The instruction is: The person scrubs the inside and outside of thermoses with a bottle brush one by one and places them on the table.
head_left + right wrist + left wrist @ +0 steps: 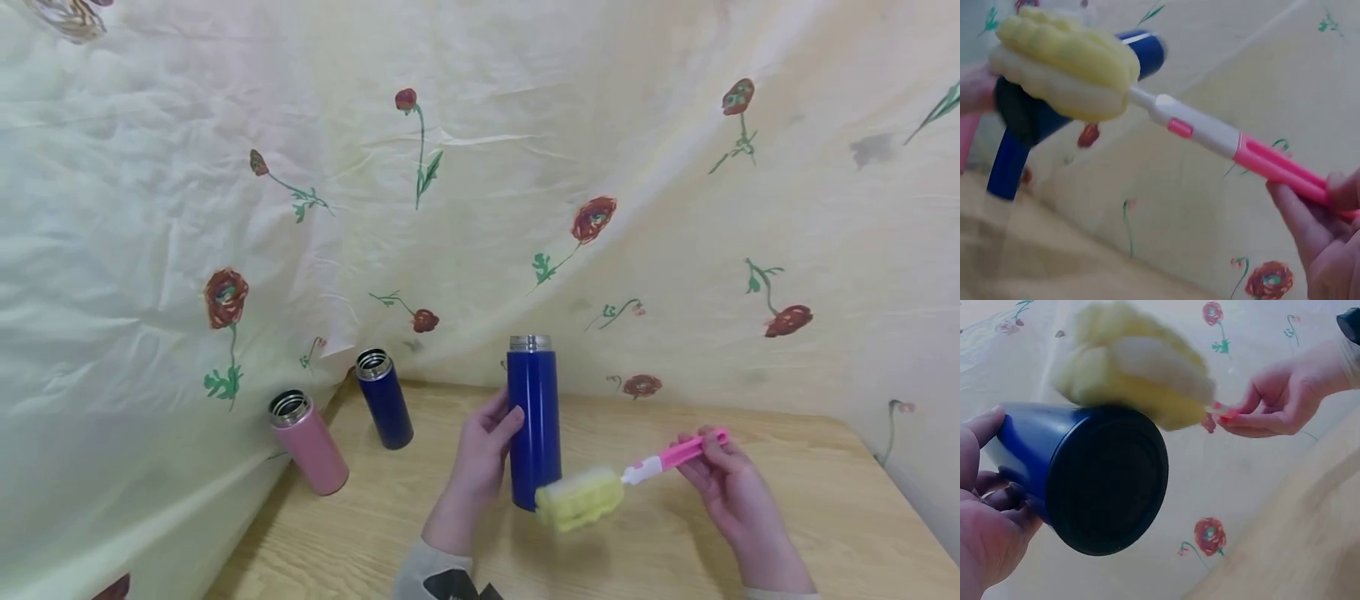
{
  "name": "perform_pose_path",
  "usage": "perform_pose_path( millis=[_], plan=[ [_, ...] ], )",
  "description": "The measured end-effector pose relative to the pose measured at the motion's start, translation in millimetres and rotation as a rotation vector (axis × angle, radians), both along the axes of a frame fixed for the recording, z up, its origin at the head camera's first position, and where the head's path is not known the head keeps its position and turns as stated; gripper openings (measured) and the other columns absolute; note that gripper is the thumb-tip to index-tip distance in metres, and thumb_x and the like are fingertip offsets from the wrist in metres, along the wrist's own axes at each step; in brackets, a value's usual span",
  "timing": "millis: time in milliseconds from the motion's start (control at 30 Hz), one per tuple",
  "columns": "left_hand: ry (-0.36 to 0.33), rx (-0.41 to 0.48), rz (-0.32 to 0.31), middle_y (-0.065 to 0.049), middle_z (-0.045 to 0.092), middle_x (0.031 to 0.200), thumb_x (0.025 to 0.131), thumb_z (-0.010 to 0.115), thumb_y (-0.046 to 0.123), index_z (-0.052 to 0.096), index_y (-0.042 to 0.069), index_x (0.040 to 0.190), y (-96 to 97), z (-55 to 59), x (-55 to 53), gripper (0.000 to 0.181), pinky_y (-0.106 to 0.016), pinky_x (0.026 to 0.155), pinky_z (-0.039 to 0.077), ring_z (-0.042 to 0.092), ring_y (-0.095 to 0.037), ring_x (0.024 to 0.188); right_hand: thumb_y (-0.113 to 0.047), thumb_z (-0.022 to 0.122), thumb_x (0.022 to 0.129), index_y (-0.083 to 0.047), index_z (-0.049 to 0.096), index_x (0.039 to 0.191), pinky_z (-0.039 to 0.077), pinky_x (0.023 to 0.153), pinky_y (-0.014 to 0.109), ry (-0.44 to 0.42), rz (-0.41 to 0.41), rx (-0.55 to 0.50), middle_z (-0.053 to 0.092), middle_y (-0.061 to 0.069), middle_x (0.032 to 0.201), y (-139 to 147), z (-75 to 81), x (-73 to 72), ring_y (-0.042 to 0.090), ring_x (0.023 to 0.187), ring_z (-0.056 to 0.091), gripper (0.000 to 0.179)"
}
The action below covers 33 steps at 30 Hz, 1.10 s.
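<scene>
My left hand (480, 450) grips a tall blue vacuum flask (534, 421) round its side. The flask is lidless and upright in the head view, its steel neck on top and its dark base (1110, 481) facing the left wrist camera. In my right hand (738, 500) is a bottle brush (1204, 140), pinched by its pink handle between thumb and fingers. The brush's yellow and white sponge head (585, 498) lies beside the flask's lower end and looks to touch it; the sponge is blurred in the left wrist view. The inside of the flask is hidden.
A pink flask (311, 446) and a smaller dark blue flask (386, 404), both lidless, stand on the wooden table (360, 533) to the left. Behind the table and along its left side hangs a pale cloth (487, 250) printed with red flowers.
</scene>
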<state>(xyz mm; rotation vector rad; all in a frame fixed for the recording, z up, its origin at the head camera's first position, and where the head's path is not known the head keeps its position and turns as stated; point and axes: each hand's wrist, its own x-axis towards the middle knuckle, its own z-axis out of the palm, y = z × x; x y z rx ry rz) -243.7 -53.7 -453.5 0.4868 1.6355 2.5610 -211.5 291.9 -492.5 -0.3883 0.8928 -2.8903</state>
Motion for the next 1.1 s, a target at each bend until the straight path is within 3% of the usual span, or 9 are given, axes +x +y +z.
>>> perform_pose_path(
  millis=[233,333,633,833,1000,1100],
  plan=[
    [-0.014,0.044,0.140,-0.020,0.059,0.153,0.100,0.076,0.014,0.047,0.001,0.159,3.4,11.5,-19.8,0.067,-0.047,0.116,0.048,0.060,-0.031,0.137,0.000,0.032,0.115,0.002,0.061,0.116,0.058,0.097,0.039,0.122,-0.112,0.093,0.075,0.021,0.116,-12.5,-8.0,11.3,0.033,0.110,0.076,0.028],
    [-0.010,0.046,0.179,-0.020,0.056,0.155,0.099,0.078,0.012,0.045,-0.001,0.159,4.9,15.4,-22.5,0.070,-0.047,0.116,0.047,0.057,-0.033,0.141,-0.001,0.033,0.115,0.000,0.059,0.117,0.058,0.098,0.040,0.124,-0.146,0.069,0.075,0.021,0.118,-20.6,-11.2,18.1,0.033,0.112,0.075,0.026],
    [-0.022,0.065,0.228,-0.022,0.051,0.159,0.099,0.077,0.008,0.041,-0.003,0.160,4.9,16.2,-24.2,0.072,-0.047,0.118,0.045,0.052,-0.035,0.144,-0.002,0.038,0.114,0.000,0.057,0.115,0.057,0.099,0.041,0.036,-0.294,-0.055,0.075,0.022,0.114,-40.1,-24.2,29.5,0.034,0.111,0.076,0.019],
    [-0.021,0.081,0.244,-0.023,0.054,0.156,0.096,0.079,0.008,0.044,-0.003,0.159,4.2,13.2,-25.1,0.072,-0.046,0.117,0.046,0.053,-0.035,0.144,-0.003,0.037,0.115,0.001,0.057,0.118,0.058,0.098,0.041,0.041,-0.293,-0.072,0.075,0.022,0.113,-43.6,-26.8,33.8,0.034,0.110,0.076,0.021],
    [-0.001,0.063,0.250,-0.023,0.055,0.155,0.094,0.083,0.012,0.046,-0.003,0.158,4.0,10.7,-25.9,0.075,-0.045,0.117,0.045,0.052,-0.034,0.145,-0.005,0.046,0.113,-0.001,0.056,0.116,0.060,0.095,0.039,-0.039,-0.393,0.003,0.076,0.018,0.110,-47.4,-14.9,33.3,0.031,0.107,0.078,0.010],
    [0.003,0.058,0.248,-0.022,0.054,0.156,0.094,0.083,0.012,0.046,-0.003,0.158,4.4,10.0,-26.2,0.075,-0.045,0.118,0.045,0.051,-0.034,0.145,-0.006,0.048,0.113,-0.002,0.058,0.114,0.060,0.093,0.039,-0.049,-0.410,0.043,0.077,0.017,0.109,-48.3,-10.0,33.1,0.030,0.105,0.078,0.011]
  ],
)
